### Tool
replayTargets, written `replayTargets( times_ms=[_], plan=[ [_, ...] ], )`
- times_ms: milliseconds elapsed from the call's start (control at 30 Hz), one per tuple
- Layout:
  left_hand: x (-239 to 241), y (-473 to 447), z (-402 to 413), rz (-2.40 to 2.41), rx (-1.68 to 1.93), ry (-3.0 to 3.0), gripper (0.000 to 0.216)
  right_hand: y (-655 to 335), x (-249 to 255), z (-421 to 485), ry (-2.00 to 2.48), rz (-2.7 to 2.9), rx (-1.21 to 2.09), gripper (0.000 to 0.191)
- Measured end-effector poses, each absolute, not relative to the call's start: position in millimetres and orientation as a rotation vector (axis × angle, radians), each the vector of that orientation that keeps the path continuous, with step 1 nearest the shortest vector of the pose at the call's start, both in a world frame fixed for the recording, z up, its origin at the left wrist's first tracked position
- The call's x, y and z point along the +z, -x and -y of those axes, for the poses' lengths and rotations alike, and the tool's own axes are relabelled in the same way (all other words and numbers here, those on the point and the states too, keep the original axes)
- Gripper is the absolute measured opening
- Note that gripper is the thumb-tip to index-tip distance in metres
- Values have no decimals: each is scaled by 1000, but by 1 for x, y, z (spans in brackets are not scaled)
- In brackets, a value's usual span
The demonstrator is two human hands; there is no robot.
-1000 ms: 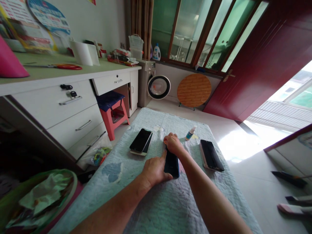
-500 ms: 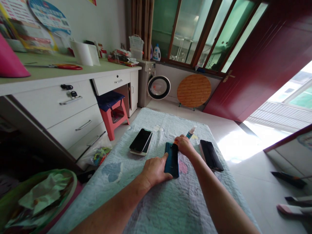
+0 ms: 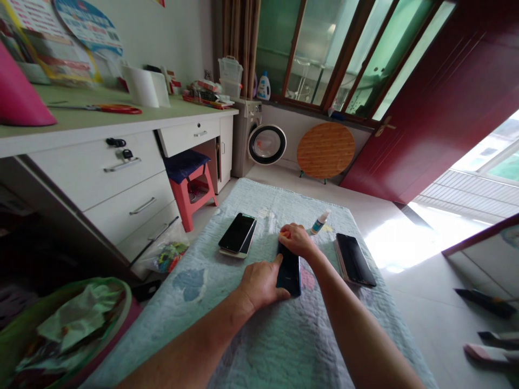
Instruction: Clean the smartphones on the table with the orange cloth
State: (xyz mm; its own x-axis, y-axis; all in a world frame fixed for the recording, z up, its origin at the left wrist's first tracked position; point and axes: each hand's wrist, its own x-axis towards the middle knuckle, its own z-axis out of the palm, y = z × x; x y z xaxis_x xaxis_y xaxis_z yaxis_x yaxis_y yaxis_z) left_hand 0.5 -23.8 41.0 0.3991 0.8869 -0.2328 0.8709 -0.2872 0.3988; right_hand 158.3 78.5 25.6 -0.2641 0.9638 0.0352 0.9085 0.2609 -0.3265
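Observation:
A dark blue smartphone point(image 3: 290, 273) lies back up on the quilted cloth in front of me. My left hand point(image 3: 261, 281) grips its left and lower edges, thumb along the side. Over the phone's upper end, my right hand point(image 3: 297, 239) is closed on a small orange piece point(image 3: 285, 235), mostly hidden under the fingers. Just beyond that hand stands a small spray bottle point(image 3: 320, 222) with a blue label. To the left, a black-screened phone point(image 3: 237, 232) rests on a pale flat item. On the right another dark phone point(image 3: 356, 260) lies on a stack.
The pale blue quilted cloth point(image 3: 227, 335) covers the surface under the phones. A bin point(image 3: 132, 308) with crumpled paper stands at lower left. Further off are a white desk point(image 3: 190, 120), a red stool point(image 3: 187, 202), a washing machine with its door open point(image 3: 266, 144) and a round wooden tabletop point(image 3: 326, 150).
My right hand has shifted left across the phone's top end, covering more of it and uncovering the spray bottle. The left hand keeps its hold on the phone. The view has moved slightly.

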Motion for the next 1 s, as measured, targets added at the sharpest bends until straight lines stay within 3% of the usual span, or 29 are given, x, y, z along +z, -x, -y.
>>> replayTargets(
  times_ms=[533, 1000],
  plan=[
    [43, 0, 24, -1486, 89, -2237, 84, -199, 28, -80, 1736, 2243, 436, 30],
    [42, -1, 25, -1509, 69, -2239, 84, -142, 23, -88, 1606, 2220, 519, 27]
  ],
)
